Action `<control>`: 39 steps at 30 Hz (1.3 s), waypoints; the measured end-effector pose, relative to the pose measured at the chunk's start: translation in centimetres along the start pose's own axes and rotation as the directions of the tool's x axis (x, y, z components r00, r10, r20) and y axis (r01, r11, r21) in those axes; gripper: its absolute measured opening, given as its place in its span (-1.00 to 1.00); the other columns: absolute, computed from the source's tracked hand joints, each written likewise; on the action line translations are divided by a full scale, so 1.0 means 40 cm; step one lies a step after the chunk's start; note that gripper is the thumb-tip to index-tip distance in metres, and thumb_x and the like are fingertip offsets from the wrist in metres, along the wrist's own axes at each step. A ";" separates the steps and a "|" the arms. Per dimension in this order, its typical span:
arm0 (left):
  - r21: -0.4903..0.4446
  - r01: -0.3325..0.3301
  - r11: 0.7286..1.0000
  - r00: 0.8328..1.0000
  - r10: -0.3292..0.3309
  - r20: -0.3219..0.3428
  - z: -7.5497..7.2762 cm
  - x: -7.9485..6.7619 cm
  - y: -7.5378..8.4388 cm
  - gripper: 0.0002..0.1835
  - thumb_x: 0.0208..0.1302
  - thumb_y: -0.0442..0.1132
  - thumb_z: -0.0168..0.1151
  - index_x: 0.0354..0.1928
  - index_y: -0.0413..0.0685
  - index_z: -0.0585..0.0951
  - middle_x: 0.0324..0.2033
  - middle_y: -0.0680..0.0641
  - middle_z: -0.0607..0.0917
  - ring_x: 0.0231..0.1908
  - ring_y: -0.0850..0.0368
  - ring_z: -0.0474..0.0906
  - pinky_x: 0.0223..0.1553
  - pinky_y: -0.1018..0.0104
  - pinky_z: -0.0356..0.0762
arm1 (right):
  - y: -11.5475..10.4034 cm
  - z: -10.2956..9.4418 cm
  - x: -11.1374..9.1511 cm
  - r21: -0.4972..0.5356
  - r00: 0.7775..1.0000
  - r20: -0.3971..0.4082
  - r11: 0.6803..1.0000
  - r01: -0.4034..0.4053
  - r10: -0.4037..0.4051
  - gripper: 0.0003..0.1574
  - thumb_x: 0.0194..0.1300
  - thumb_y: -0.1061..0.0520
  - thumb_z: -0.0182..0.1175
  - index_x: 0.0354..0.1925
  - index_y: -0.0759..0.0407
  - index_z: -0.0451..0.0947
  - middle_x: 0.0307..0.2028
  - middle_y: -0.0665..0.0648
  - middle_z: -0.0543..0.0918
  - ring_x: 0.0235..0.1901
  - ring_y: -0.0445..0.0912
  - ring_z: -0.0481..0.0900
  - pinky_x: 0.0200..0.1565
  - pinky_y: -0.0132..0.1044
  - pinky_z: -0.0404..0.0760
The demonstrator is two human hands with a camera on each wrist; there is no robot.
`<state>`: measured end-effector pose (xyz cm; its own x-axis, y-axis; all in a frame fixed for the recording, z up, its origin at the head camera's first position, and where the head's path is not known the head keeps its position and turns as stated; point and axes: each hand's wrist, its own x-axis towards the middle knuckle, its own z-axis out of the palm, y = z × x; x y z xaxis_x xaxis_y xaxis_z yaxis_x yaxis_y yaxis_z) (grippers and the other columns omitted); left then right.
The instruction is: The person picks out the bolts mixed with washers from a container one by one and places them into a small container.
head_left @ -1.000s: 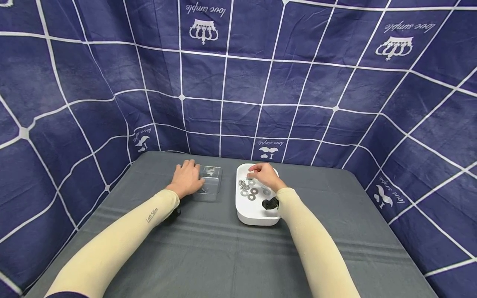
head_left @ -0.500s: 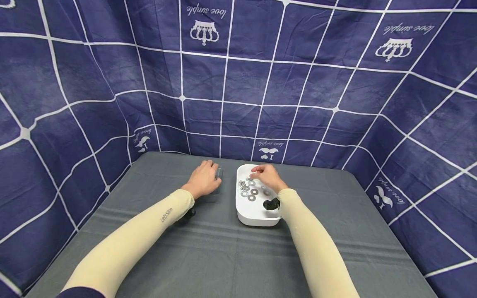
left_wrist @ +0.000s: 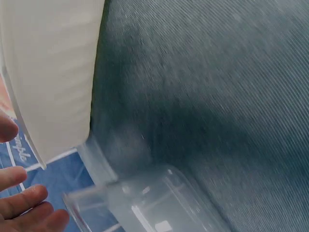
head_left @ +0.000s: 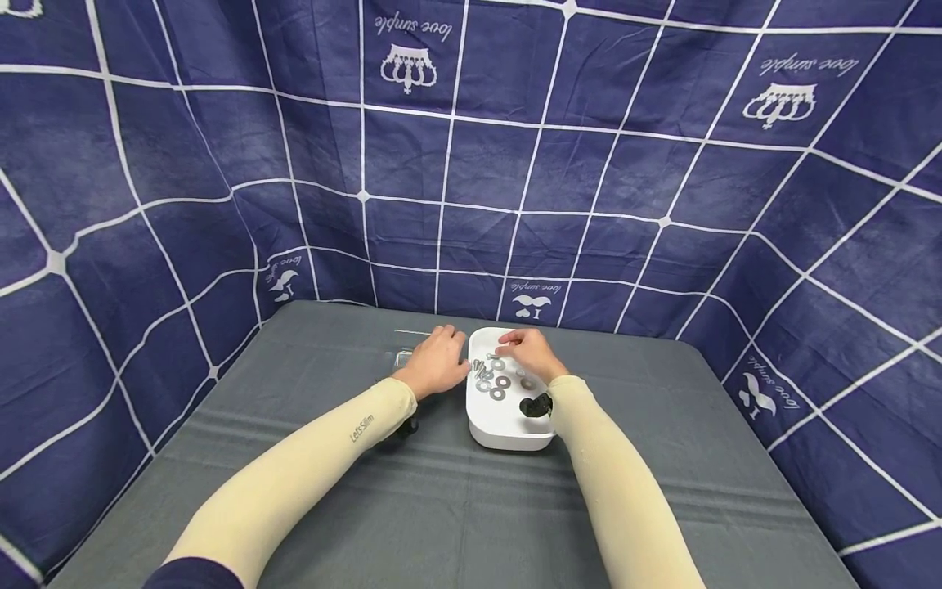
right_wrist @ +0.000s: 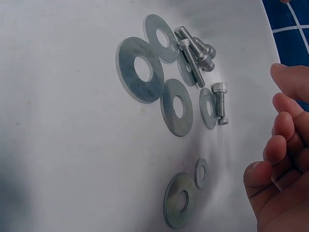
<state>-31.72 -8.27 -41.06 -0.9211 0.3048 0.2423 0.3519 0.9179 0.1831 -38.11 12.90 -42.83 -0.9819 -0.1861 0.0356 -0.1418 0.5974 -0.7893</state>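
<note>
In the head view, my left hand (head_left: 439, 360) hovers beside the left rim of a white tray (head_left: 508, 438), fingers apart and holding nothing. A clear plastic box (left_wrist: 164, 203) lies below it, mostly hidden by hand and forearm in the head view. Over the tray's far part hangs my right hand (head_left: 531, 352), its fingers loosely bent with nothing seen between them. Metal washers (right_wrist: 141, 70) and socket-head bolts (right_wrist: 193, 55) lie on the tray floor. One short bolt (right_wrist: 220, 99) lies against a washer, closest to the right fingers (right_wrist: 275, 147).
The tray stands on a grey cloth-covered table (head_left: 471, 515). A blue curtain (head_left: 471, 155) with white grid lines encloses the back and both sides. A black wrist camera (head_left: 536, 406) sits under the right wrist, over the tray.
My left hand has moved right, from the clear box to the tray's left rim, and now covers much of the box. The right hand stays almost still over the tray.
</note>
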 end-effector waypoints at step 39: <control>-0.013 0.100 0.995 0.993 -0.099 0.058 0.079 0.031 0.067 -0.36 0.32 -0.02 0.20 0.27 -0.34 0.36 0.05 -0.26 0.56 0.14 -0.14 0.46 0.11 -0.03 0.58 | 0.013 0.015 0.012 0.015 0.998 -0.018 0.999 -0.052 0.052 -0.70 0.22 0.12 0.33 -0.07 0.18 0.72 -0.10 0.16 0.75 -0.19 -0.06 0.57 -0.11 -0.29 0.47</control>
<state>-32.44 -4.63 -43.27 -0.9595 0.2266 0.1675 0.2603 0.9405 0.2186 -38.58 12.67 -43.58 -0.9901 -0.1405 0.0056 -0.0889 0.5946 -0.7991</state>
